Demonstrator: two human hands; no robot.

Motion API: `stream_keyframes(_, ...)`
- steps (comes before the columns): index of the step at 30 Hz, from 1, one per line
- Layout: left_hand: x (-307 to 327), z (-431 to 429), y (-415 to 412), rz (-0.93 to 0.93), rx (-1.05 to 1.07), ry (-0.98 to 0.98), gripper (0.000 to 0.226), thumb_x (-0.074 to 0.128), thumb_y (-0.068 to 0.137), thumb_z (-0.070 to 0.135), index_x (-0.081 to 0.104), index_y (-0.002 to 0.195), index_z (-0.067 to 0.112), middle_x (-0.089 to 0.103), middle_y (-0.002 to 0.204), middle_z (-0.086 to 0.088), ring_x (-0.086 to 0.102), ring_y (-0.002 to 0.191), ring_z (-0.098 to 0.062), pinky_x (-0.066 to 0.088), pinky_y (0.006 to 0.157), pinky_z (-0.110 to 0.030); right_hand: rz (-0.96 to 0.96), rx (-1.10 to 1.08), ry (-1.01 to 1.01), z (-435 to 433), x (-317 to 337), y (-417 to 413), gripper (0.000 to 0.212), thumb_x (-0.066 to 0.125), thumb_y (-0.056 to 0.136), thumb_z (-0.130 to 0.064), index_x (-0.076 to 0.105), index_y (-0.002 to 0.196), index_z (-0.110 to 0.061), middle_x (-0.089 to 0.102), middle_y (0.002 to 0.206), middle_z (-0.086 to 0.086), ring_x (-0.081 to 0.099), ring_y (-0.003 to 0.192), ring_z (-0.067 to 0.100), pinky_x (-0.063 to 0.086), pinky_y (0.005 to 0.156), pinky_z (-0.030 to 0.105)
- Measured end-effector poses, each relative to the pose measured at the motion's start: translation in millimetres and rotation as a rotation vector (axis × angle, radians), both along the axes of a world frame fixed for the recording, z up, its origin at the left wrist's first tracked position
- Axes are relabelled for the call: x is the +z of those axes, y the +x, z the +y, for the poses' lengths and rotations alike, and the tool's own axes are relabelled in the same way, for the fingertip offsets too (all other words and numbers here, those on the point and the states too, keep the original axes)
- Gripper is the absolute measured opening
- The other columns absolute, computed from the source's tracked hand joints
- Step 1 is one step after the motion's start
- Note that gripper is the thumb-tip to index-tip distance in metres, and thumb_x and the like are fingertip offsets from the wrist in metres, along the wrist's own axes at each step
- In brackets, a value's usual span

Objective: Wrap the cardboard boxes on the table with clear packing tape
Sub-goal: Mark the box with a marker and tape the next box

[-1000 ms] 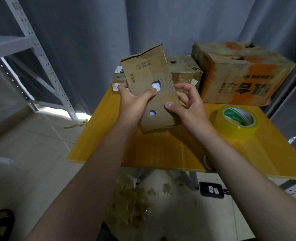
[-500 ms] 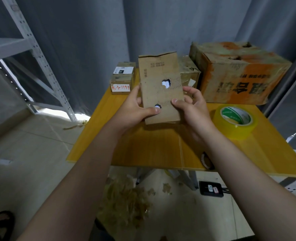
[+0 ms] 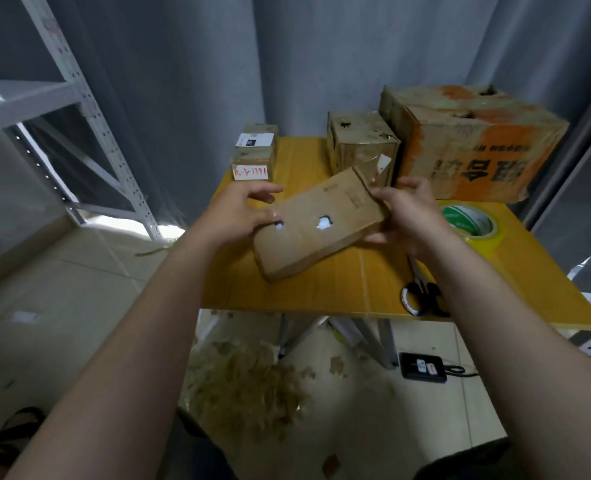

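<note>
Over the middle of the table (image 3: 322, 296) I see the flat box (image 3: 322, 237) held up by both hands. My left hand (image 3: 235, 213) pinches the left end: the thumb lies on the top face next to a small hole, and the fingers reach round the far edge. My right hand (image 3: 408, 216) has its fingers curled round the right end. Both hands are gripping the flat box, and neither one is free.

The flat box is tilted. Its long side runs from near and left to far and right. The near left corner hangs low, and I cannot tell if it touches the table.

The tape (image 3: 469, 225) lies flat on the table, just beside my right hand, on its right side. My left hand is well apart from it, with the flat box in between. So I think the right hand is the one to let go and reach for the tape, while the left hand keeps hold of the flat box. The scissors (image 3: 422, 296) lie near the front edge, also on the right side.
</note>
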State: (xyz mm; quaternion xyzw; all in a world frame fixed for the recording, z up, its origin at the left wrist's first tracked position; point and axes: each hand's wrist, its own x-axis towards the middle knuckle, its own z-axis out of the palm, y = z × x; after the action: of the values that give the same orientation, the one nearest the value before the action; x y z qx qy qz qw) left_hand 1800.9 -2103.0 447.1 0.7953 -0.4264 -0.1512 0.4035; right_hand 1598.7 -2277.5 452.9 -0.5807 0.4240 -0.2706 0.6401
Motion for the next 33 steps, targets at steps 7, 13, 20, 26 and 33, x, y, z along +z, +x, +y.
stream_keyframes(7, -3, -15, -34, -0.111, -0.208, 0.305, 0.059, 0.089, 0.078, 0.033, 0.067, 0.133, 0.033, 0.060, 0.122, 0.017, 0.055, 0.113, -0.008, 0.046, 0.093, -0.027, 0.466, 0.041, -0.584, 0, 6, -16, 0.018, 0.058, 0.098, -0.025, 0.067, 0.084, -0.019, 0.072, 0.081, 0.008, 0.073, 0.065, 0.034, 0.064, 0.067, 0.052)
stream_keyframes(13, -2, -25, -42, -0.149, -0.197, 0.334, 0.050, 0.082, 0.087, 0.024, 0.067, 0.133, 0.035, 0.059, 0.127, 0.012, 0.055, 0.109, -0.008, 0.045, 0.091, -0.026, 0.912, 0.006, -0.699, -41, 2, -47, 0.035, 0.061, 0.094, -0.024, 0.058, 0.129, -0.026, 0.056, 0.134, 0.011, 0.028, 0.138, 0.044, 0.037, 0.101, 0.054)
stream_keyframes(20, 9, -34, -77, -0.218, -0.199, 0.309, 0.043, 0.073, 0.092, 0.024, 0.065, 0.132, 0.037, 0.058, 0.141, 0.010, 0.055, 0.121, -0.013, 0.049, 0.101, -0.032, 0.756, -0.009, -0.659, -43, -7, -64, 0.060, 0.061, 0.097, -0.012, 0.040, 0.148, -0.033, 0.061, 0.118, 0.009, 0.025, 0.147, 0.037, 0.021, 0.109, 0.052)
stream_keyframes(26, 43, -38, -119, -0.030, -0.246, -0.051, 0.045, 0.075, 0.094, 0.033, 0.064, 0.137, 0.027, 0.067, 0.127, 0.014, 0.060, 0.122, -0.008, 0.048, 0.101, -0.030, 0.017, -0.016, -0.390, -5, 47, -60, 0.057, 0.080, 0.087, -0.012, 0.059, 0.137, -0.029, 0.067, 0.127, 0.005, 0.064, 0.114, 0.025, 0.053, 0.089, 0.038)
stream_keyframes(33, 69, -18, -135, 0.201, -0.050, -0.316, 0.021, 0.076, 0.094, 0.028, 0.072, 0.113, 0.020, 0.073, 0.103, 0.005, 0.069, 0.096, -0.015, 0.056, 0.065, -0.024, -0.076, 0.163, -0.427, 54, 85, -44, 0.043, 0.075, 0.092, -0.020, 0.060, 0.131, -0.027, 0.067, 0.096, 0.003, 0.061, 0.076, 0.016, 0.051, 0.056, 0.027)
